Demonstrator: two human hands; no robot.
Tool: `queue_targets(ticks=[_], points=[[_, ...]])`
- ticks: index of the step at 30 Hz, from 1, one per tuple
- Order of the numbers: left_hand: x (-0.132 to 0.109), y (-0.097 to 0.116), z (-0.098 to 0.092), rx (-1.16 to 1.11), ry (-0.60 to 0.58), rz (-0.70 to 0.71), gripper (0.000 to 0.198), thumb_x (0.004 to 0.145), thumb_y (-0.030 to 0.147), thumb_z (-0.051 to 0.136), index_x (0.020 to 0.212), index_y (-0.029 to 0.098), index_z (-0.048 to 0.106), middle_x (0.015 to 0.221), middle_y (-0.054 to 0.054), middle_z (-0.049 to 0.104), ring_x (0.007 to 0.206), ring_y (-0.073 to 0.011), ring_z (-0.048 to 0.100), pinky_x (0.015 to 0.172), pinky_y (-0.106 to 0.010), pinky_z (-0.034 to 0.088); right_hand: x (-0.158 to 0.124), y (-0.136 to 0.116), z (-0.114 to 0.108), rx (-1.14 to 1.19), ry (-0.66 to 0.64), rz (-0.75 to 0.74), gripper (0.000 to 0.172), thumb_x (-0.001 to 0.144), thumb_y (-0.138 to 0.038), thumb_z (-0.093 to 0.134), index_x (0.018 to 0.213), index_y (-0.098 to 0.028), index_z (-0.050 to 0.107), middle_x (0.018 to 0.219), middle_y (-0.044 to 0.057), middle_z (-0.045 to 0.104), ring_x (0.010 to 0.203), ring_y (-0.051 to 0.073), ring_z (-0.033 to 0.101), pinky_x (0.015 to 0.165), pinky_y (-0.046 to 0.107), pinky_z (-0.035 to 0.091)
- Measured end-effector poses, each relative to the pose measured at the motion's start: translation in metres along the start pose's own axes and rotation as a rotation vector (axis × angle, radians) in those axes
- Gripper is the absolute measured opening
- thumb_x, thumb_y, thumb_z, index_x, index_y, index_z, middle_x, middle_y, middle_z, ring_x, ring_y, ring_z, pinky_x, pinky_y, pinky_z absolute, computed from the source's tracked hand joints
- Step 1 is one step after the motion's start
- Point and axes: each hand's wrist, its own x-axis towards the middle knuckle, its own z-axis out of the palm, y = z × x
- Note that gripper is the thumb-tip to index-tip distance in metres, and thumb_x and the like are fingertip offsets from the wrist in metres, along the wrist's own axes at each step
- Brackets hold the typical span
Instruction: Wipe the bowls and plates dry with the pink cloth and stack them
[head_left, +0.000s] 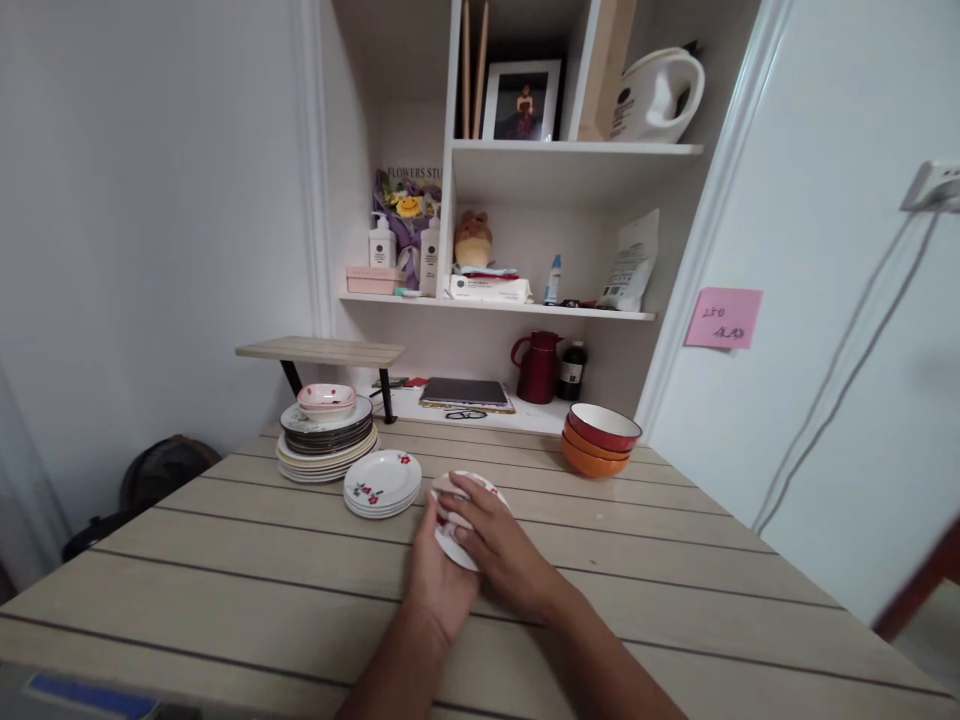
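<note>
Over the middle of the tabletop, a small white plate [456,551] with red floral marks sits between my hands. My left hand [441,575] grips it from the lower left; its thumb shows at the rim while the other fingers are hidden beneath. Across the plate's top lies my right hand [499,545], fingers stretched out flat and covering much of the surface. Just to the left stands a low stack of white flower-patterned plates [384,480].
A taller plate stack [328,455] carries small pink-rimmed bowls [326,398] at the left, near a small raised shelf [322,350]. Red and orange nested bowls [600,440] stand at right. Behind the wooden table [300,560] are a laptop [465,392], glasses [466,414] and a red jug [538,368].
</note>
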Motion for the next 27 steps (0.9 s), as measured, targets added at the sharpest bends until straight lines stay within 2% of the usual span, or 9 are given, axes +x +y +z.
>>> queue_targets(ticks=[3, 5, 9, 11, 14, 17, 21, 24, 27], points=[[0.003, -0.003, 0.000, 0.005, 0.017, 0.031, 0.038, 0.097, 0.040, 0.048, 0.122, 0.016, 0.065, 0.103, -0.010, 0.075, 0.090, -0.0194, 0.072, 0.083, -0.032, 0.056, 0.002, 0.017, 0.005, -0.091, 0.106, 0.138, 0.041, 0.099, -0.027, 0.043, 0.137, -0.020, 0.057, 0.154, 0.012, 0.043, 0.144, 0.027, 0.036, 0.118, 0.050, 0.030], [0.005, -0.002, -0.001, 0.012, 0.042, 0.092, 0.038, 0.098, 0.039, 0.046, 0.120, 0.015, 0.066, 0.099, -0.011, 0.076, 0.086, -0.0202, 0.072, 0.080, -0.033, 0.057, 0.002, 0.023, 0.007, -0.114, 0.116, 0.192, 0.041, 0.099, -0.027, 0.042, 0.136, -0.019, 0.058, 0.152, 0.014, 0.045, 0.141, 0.027, 0.040, 0.116, 0.050, 0.033], [0.005, 0.008, -0.002, -0.015, 0.107, 0.249, 0.038, 0.098, 0.037, 0.045, 0.118, 0.012, 0.067, 0.093, -0.012, 0.076, 0.078, -0.0201, 0.072, 0.067, -0.029, 0.057, -0.003, 0.017, 0.004, -0.051, -0.049, 0.086, 0.038, 0.099, -0.031, 0.045, 0.132, -0.021, 0.061, 0.148, 0.010, 0.051, 0.140, 0.026, 0.042, 0.116, 0.046, 0.036], [0.004, 0.013, -0.002, -0.029, 0.144, 0.289, 0.039, 0.097, 0.038, 0.047, 0.117, 0.010, 0.067, 0.089, -0.012, 0.075, 0.076, -0.0204, 0.072, 0.067, -0.030, 0.058, -0.005, 0.007, 0.001, 0.004, -0.113, 0.017, 0.037, 0.099, -0.031, 0.046, 0.131, -0.022, 0.062, 0.147, 0.009, 0.053, 0.140, 0.024, 0.042, 0.117, 0.044, 0.035], [0.001, 0.015, -0.002, -0.013, 0.154, 0.257, 0.042, 0.095, 0.042, 0.051, 0.113, 0.008, 0.068, 0.090, -0.014, 0.074, 0.083, -0.0233, 0.073, 0.077, -0.034, 0.059, -0.006, -0.006, -0.003, 0.074, -0.143, -0.078, 0.039, 0.099, -0.032, 0.047, 0.136, -0.024, 0.057, 0.150, 0.008, 0.049, 0.142, 0.022, 0.040, 0.120, 0.044, 0.030], [0.001, 0.009, -0.002, 0.018, 0.100, 0.122, 0.043, 0.093, 0.044, 0.053, 0.112, 0.009, 0.068, 0.100, -0.016, 0.074, 0.095, -0.0260, 0.072, 0.084, -0.037, 0.058, -0.004, -0.009, -0.004, 0.095, -0.124, -0.129, 0.042, 0.099, -0.033, 0.046, 0.141, -0.029, 0.051, 0.156, 0.005, 0.042, 0.143, 0.021, 0.037, 0.121, 0.046, 0.026], [0.002, -0.001, -0.001, 0.017, 0.007, -0.014, 0.041, 0.096, 0.043, 0.050, 0.119, 0.014, 0.066, 0.115, -0.014, 0.072, 0.100, -0.0220, 0.071, 0.087, -0.032, 0.056, 0.000, 0.007, 0.002, -0.012, 0.006, -0.021, 0.043, 0.099, -0.029, 0.045, 0.142, -0.026, 0.051, 0.156, 0.008, 0.041, 0.145, 0.025, 0.034, 0.119, 0.051, 0.027], [0.004, -0.002, -0.002, 0.023, 0.012, 0.027, 0.040, 0.098, 0.039, 0.045, 0.120, 0.014, 0.066, 0.109, -0.014, 0.074, 0.094, -0.0199, 0.072, 0.084, -0.030, 0.055, 0.002, 0.021, 0.007, -0.096, 0.086, 0.104, 0.043, 0.098, -0.026, 0.043, 0.139, -0.020, 0.054, 0.155, 0.013, 0.042, 0.144, 0.028, 0.035, 0.118, 0.053, 0.029], [0.007, 0.004, -0.004, 0.009, 0.072, 0.175, 0.038, 0.098, 0.036, 0.045, 0.118, 0.012, 0.067, 0.097, -0.013, 0.076, 0.086, -0.0204, 0.073, 0.080, -0.032, 0.056, -0.001, 0.024, 0.008, -0.073, 0.027, 0.126, 0.045, 0.099, -0.028, 0.043, 0.141, -0.017, 0.052, 0.155, 0.014, 0.041, 0.144, 0.026, 0.036, 0.118, 0.048, 0.032]])
